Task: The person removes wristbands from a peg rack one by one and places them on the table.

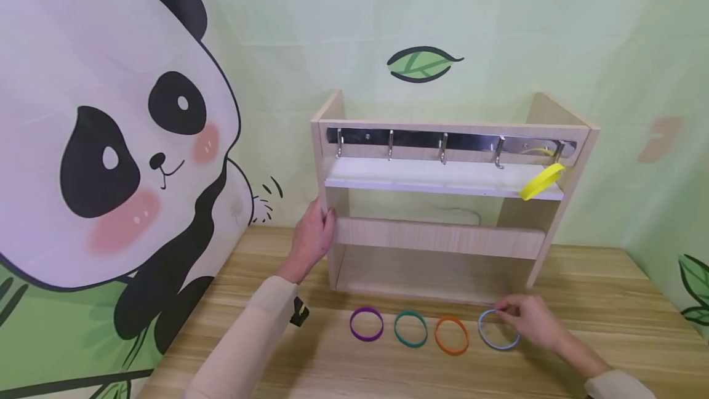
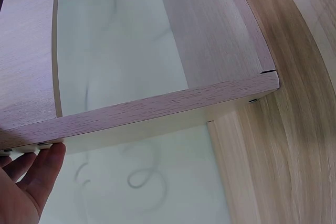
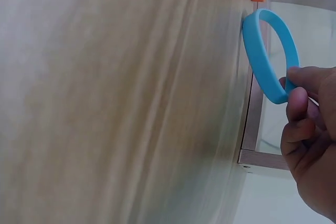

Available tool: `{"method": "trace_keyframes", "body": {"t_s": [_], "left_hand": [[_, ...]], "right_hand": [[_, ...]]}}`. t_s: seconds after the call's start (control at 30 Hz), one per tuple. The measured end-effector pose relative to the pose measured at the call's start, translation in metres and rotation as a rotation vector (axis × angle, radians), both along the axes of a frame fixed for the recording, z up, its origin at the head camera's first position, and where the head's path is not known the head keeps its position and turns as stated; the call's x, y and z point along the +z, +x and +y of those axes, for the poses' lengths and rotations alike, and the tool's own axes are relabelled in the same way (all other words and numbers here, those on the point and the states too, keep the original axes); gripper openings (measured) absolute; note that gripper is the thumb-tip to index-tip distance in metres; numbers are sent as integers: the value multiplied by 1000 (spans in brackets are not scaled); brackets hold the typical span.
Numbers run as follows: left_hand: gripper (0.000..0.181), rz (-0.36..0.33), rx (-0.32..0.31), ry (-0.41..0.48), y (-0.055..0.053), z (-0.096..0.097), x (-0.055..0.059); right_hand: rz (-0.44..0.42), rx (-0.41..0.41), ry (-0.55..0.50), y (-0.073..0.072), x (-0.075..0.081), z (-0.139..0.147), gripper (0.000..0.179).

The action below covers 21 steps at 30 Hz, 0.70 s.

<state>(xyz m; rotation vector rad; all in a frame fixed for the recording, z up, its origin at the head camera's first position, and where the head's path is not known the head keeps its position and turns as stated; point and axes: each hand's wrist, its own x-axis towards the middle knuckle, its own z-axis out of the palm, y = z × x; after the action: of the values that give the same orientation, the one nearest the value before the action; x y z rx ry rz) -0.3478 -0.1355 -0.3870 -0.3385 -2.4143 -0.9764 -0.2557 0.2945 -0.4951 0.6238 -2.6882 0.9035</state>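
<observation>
My left hand [image 1: 311,240] holds the left side panel of a pale wooden shelf rack [image 1: 440,239]; in the left wrist view its fingertips [image 2: 54,153] press the panel's outer face. At the front right, my right hand [image 1: 534,322] pinches a light blue silicone wristband [image 1: 498,347] between thumb and finger. The right wrist view shows this band [image 3: 258,56] tilted up on its edge, its far end near the tabletop. To its left lie an orange wristband [image 1: 451,335], a green wristband [image 1: 410,329] and a purple wristband [image 1: 367,324], in a row.
A metal hook strip [image 1: 418,140] with several hooks runs along the rack's upper front. A yellow wristband [image 1: 543,182] hangs from the rightmost hook. The rack stands on a wood-grain table [image 1: 587,300], before a cloth backdrop [image 1: 310,36] printed with a panda and leaves.
</observation>
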Motion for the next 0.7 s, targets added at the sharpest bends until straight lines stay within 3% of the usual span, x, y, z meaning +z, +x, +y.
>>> {"method": "trace_keyframes", "body": {"t_s": [0.27, 0.7], "left_hand": [[34, -7, -3, 4, 1, 1, 1], [34, 1, 2, 2, 0, 1, 0]], "right_hand": [[-72, 25, 18, -1, -1, -2, 6], [-66, 12, 90, -5, -1, 0, 7]]}}
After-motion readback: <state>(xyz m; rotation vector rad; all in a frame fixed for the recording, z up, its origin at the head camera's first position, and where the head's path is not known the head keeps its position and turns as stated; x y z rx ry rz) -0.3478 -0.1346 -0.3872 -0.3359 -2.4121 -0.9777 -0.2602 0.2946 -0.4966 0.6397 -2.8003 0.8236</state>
